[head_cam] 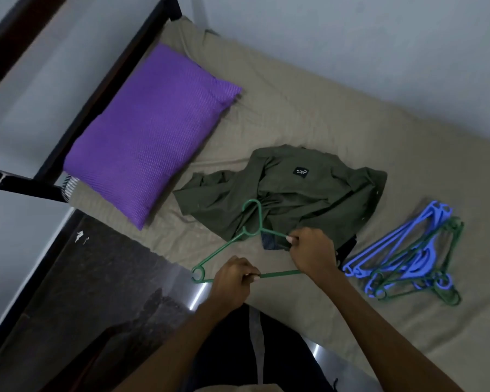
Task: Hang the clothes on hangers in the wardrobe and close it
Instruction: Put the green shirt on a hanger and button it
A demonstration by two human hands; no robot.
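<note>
An olive-green shirt [289,193] with a small black label lies crumpled on the bed [294,114]. A green plastic hanger [224,247] rests over the shirt's near edge, its hook pointing away from me. My left hand [234,281] grips the hanger's bottom bar. My right hand [311,250] pinches the hanger's right arm together with a dark ribbed piece of cloth [270,241] at the shirt's edge. A darker garment [348,247] peeks out beneath the shirt. The wardrobe is not in view.
A pile of blue and green hangers [408,256] lies on the sheet to the right. A purple pillow [150,128] sits at the head of the bed, by the dark bed frame [102,89]. Dark polished floor [82,292] is at lower left; a grey wall runs behind.
</note>
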